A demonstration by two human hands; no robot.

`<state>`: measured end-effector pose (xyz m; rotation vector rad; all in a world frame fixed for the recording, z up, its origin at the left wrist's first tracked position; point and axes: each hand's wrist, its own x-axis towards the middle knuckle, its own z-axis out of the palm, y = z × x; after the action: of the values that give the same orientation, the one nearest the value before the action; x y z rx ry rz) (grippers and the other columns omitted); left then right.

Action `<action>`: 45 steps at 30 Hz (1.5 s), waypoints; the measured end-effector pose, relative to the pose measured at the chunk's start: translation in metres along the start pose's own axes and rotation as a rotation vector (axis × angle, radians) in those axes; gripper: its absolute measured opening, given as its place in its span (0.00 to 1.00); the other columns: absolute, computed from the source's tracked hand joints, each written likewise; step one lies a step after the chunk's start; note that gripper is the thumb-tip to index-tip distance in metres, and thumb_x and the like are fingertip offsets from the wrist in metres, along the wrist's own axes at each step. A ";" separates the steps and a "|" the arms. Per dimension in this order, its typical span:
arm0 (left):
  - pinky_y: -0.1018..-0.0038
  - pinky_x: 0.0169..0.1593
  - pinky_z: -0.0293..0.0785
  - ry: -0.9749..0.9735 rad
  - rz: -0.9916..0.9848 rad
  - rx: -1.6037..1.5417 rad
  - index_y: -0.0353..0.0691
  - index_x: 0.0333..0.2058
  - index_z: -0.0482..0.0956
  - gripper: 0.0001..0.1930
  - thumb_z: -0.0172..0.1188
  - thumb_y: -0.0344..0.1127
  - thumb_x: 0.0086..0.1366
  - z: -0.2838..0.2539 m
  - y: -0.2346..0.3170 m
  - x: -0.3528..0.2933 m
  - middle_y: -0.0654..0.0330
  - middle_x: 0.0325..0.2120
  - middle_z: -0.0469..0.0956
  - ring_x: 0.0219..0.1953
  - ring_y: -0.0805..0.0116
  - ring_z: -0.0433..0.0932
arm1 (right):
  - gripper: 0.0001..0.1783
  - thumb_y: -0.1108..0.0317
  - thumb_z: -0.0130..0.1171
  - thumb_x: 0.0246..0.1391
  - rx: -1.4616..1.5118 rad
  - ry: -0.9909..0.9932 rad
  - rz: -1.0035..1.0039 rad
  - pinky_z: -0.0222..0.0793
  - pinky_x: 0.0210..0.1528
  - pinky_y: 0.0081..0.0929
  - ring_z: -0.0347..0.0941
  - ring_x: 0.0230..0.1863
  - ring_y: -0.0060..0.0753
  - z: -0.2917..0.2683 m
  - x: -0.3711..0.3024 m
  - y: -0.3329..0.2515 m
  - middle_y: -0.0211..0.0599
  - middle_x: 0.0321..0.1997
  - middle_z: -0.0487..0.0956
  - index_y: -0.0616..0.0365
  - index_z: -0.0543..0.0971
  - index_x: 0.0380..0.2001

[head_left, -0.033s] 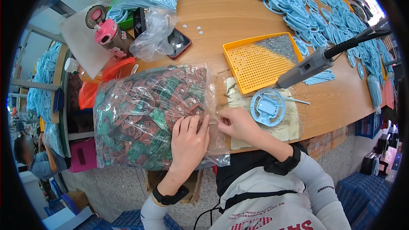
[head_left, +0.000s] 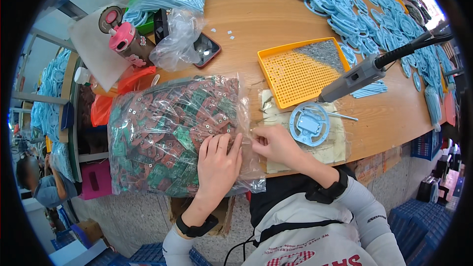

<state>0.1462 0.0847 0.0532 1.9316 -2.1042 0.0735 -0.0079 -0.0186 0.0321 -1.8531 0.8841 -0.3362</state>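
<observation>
A clear plastic bag [head_left: 167, 128] stuffed with green circuit boards lies on the wooden table [head_left: 266, 17] in front of me. My left hand [head_left: 217, 162] lies flat on the bag's near right corner, fingers stretched out. My right hand [head_left: 276, 144] pinches the loose plastic at the bag's right edge, thumb and fingertips closed on the film. Just right of that hand a round light-blue plastic part [head_left: 309, 124] rests on a pale mat [head_left: 335, 148].
A yellow perforated tray [head_left: 295, 76] holding small metal bits sits behind the mat. A grey electric screwdriver [head_left: 362, 74] hangs over it. Heaps of blue plastic parts [head_left: 354, 15] cover the far right. A phone [head_left: 207, 49], crumpled bag and pink bottle [head_left: 129, 42] stand at the back left.
</observation>
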 end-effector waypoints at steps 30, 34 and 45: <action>0.72 0.41 0.64 -0.056 -0.021 0.158 0.38 0.50 0.76 0.20 0.57 0.36 0.58 0.012 -0.001 0.010 0.66 0.56 0.71 0.38 0.66 0.68 | 0.16 0.64 0.56 0.59 0.264 0.110 0.133 0.59 0.21 0.20 0.64 0.19 0.13 0.025 0.004 0.019 0.26 0.16 0.71 0.65 0.72 0.22; 0.72 0.41 0.64 -0.035 -0.011 0.152 0.40 0.51 0.76 0.21 0.59 0.35 0.58 0.010 -0.001 0.010 0.67 0.56 0.71 0.38 0.66 0.69 | 0.17 0.64 0.55 0.60 0.175 0.119 0.070 0.59 0.19 0.23 0.67 0.18 0.17 0.016 0.004 0.022 0.29 0.15 0.72 0.65 0.72 0.22; 0.67 0.46 0.63 0.052 -0.080 0.001 0.42 0.47 0.77 0.19 0.62 0.38 0.57 0.009 0.000 0.006 0.60 0.55 0.71 0.44 0.62 0.69 | 0.18 0.60 0.55 0.59 0.119 0.048 0.098 0.67 0.23 0.32 0.74 0.18 0.37 0.013 -0.001 0.007 0.41 0.16 0.75 0.65 0.74 0.24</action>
<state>0.1442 0.0767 0.0461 1.9898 -1.9919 0.1070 -0.0041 -0.0112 0.0200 -1.6926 0.9635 -0.3663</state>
